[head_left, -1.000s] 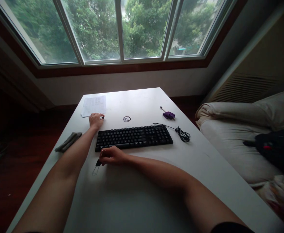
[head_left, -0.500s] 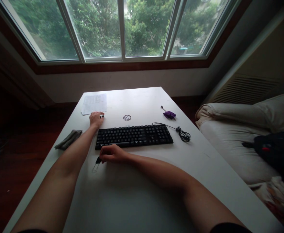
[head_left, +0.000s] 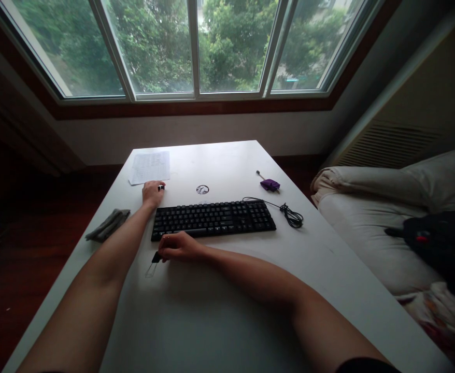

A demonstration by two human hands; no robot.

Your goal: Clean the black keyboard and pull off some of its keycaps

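Observation:
Beyond the keyboard's far left corner, my left hand [head_left: 153, 194] rests low over the table. Its fingers are closed on a small black keycap [head_left: 161, 187] with a pale patch showing; finer detail is too small to make out. Just in front of the keyboard's near left edge is my right hand [head_left: 179, 246], its fingers pinching the black handle of a wire keycap puller [head_left: 156, 257]. The puller's thin wire loops point toward me and to the left. Between the hands lies the black keyboard [head_left: 214, 218], its far left corner close to my left wrist.
A white table [head_left: 219, 311] carries everything. Printed paper [head_left: 150, 167] lies at the far left, a folded grey cloth [head_left: 108, 225] beside my left forearm. A round sticker [head_left: 202, 189], a purple brush-like item [head_left: 269, 185] and a coiled cable [head_left: 292, 216] lie beyond and right.
The keycap in my left fingers has turned slightly, so a pale patch now shows. My right hand keeps its pinch on the puller in nearly the same place. The view has shifted a little.

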